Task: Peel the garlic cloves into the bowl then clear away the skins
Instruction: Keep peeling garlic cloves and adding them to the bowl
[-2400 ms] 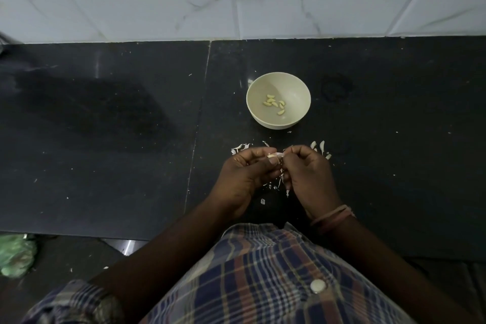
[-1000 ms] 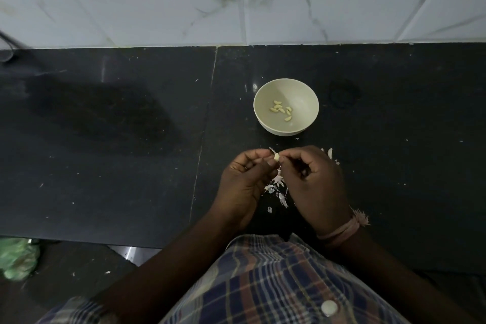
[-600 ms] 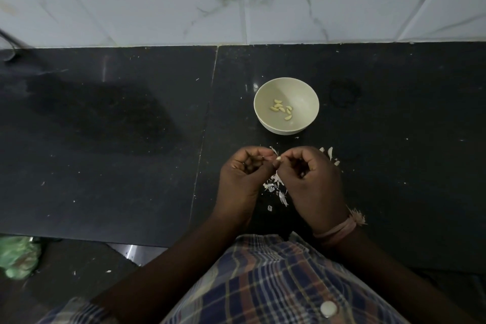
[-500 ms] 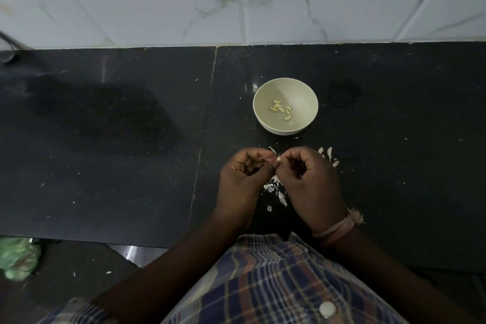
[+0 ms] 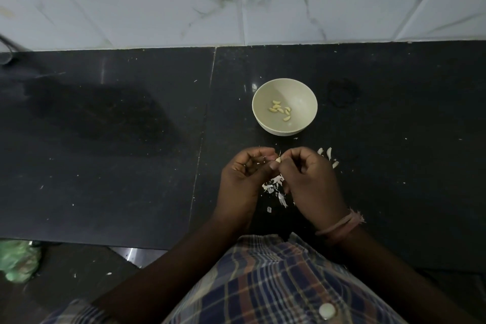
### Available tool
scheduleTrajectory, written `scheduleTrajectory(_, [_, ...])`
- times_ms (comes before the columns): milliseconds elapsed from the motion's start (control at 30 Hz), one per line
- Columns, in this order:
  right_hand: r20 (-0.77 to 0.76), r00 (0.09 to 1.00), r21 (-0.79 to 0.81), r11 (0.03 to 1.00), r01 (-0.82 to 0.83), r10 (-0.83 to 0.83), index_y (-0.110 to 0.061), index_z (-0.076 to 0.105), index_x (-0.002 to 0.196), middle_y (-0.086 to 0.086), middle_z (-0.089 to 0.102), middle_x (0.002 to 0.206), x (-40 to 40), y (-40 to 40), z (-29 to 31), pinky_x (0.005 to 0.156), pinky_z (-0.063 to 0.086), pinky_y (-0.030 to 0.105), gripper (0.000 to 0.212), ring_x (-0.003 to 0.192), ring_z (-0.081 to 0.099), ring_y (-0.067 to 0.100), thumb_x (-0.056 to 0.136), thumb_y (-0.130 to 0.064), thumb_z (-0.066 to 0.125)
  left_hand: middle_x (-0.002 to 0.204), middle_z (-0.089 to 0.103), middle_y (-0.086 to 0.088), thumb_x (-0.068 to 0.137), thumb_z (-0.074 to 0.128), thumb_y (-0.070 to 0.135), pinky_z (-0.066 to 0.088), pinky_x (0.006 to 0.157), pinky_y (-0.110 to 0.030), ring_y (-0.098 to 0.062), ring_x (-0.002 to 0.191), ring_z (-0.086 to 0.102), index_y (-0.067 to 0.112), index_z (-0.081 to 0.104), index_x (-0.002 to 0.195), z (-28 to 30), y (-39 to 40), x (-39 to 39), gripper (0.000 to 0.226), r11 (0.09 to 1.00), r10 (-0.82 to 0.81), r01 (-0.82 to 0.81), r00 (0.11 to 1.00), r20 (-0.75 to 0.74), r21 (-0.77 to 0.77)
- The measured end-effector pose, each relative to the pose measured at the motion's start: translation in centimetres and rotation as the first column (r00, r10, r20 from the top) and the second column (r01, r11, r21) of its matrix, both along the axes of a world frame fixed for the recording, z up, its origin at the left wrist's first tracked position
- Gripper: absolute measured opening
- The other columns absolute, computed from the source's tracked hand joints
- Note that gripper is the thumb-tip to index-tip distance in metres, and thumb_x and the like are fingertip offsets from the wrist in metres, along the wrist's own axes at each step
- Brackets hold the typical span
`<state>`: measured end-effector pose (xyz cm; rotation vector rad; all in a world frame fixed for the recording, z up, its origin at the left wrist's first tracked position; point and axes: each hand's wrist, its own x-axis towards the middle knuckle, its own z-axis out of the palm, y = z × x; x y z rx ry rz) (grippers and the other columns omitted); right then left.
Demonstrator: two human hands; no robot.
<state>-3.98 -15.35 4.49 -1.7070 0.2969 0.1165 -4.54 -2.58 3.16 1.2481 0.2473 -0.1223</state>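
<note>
Two hands meet over the black counter, both curled around one small garlic clove pinched between their fingertips. The left hand holds it from the left with thumb and bent fingers, and the right hand pinches it from the right, its fingers folded in toward the palm. Just beyond the grip, well clear of the hands, stands a pale bowl with several peeled cloves lying near its middle. Directly below the grip, between the two wrists, a loose scatter of white skins lies on the counter, and a few more pale pieces lie just right of the right hand's knuckles; whether these are skins or unpeeled cloves cannot be told. A pinkish band circles the right wrist. Nearer than the grip, a plaid shirt with a white button fills the lower edge. Far to the left and low, something green and crumpled sits beyond the counter's edge. White marbled tiles rise behind the counter.
</note>
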Motion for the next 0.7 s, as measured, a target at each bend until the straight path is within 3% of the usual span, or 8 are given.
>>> scheduleTrajectory(100, [-0.041, 0.999, 0.098, 0.995, 0.007, -0.003, -0.001, 0.066, 0.090, 0.014, 0.071, 0.073, -0.05, 0.08, 0.37, 0.046, 0.044, 0.024, 0.013, 0.049, 0.055, 0.015, 0.097, -0.011, 0.060, 0.103, 0.074, -0.015, 0.092, 0.065, -0.006, 0.059, 0.085, -0.033, -0.026, 0.098, 0.071, 0.008, 0.071, 0.107, -0.05, 0.10, 0.09, 0.022, 1.000, -0.009, 0.009, 0.999, -0.031, -0.007])
scheduleTrajectory(233, [-0.054, 0.998, 0.098, 0.994, 0.040, -0.035, -0.002, 0.068, 0.090, 0.004, 0.069, 0.068, 0.21, 0.11, 0.29, 0.047, 0.043, 0.019, 0.014, 0.050, 0.055, 0.008, 0.098, -0.011, 0.060, 0.105, 0.077, -0.014, 0.093, 0.065, -0.002, 0.057, 0.090, -0.032, -0.025, 0.103, 0.073, 0.005, 0.070, 0.112, 0.14, 0.00, 0.35, 0.021, 0.999, -0.024, 0.025, 0.999, -0.026, 0.031])
scheduleTrajectory(300, [-0.063, 0.997, 0.109, 0.993, 0.047, -0.040, -0.003, 0.067, 0.089, 0.005, 0.069, 0.069, 0.36, 0.19, 0.15, 0.047, 0.043, 0.022, 0.015, 0.049, 0.055, 0.012, 0.098, -0.012, 0.060, 0.104, 0.078, -0.013, 0.092, 0.066, -0.002, 0.056, 0.089, -0.030, -0.024, 0.103, 0.074, 0.006, 0.070, 0.112, 0.09, 0.03, 0.53, 0.022, 0.999, -0.014, 0.015, 0.999, -0.031, 0.032])
scheduleTrajectory(433, [-0.067, 0.997, 0.131, 0.990, 0.053, -0.045, 0.002, 0.066, 0.090, 0.005, 0.070, 0.068, 0.51, 0.28, 0.27, 0.045, 0.043, 0.023, 0.016, 0.048, 0.054, 0.018, 0.098, -0.010, 0.058, 0.106, 0.076, -0.020, 0.092, 0.066, -0.004, 0.059, 0.089, -0.034, -0.028, 0.102, 0.073, 0.003, 0.069, 0.116, 0.04, -0.19, 0.55, 0.025, 0.997, 0.004, -0.011, 0.996, -0.087, -0.071])
scheduleTrajectory(600, [-0.062, 0.997, 0.112, 0.993, 0.043, -0.036, 0.000, 0.067, 0.090, 0.017, 0.070, 0.071, 0.71, 0.20, 0.37, 0.046, 0.045, 0.024, 0.015, 0.050, 0.057, 0.018, 0.097, -0.011, 0.060, 0.107, 0.074, -0.025, 0.083, 0.072, 0.001, 0.060, 0.089, -0.037, -0.033, 0.103, 0.073, -0.001, 0.067, 0.116, 0.40, -0.44, 0.70, 0.033, 0.977, 0.042, -0.072, 0.988, -0.150, -0.200])
scheduleTrajectory(700, [-0.052, 0.998, 0.107, 0.993, 0.040, -0.034, 0.000, 0.065, 0.089, 0.019, 0.069, 0.072, 0.70, 0.30, 0.27, 0.046, 0.046, 0.025, 0.015, 0.050, 0.056, 0.019, 0.097, -0.010, 0.059, 0.103, 0.074, -0.023, 0.089, 0.066, -0.006, 0.061, 0.085, -0.034, -0.030, 0.098, 0.074, -0.002, 0.066, 0.114, 0.51, -0.42, 0.73, 0.025, 0.963, 0.048, -0.094, 0.982, -0.184, -0.251])
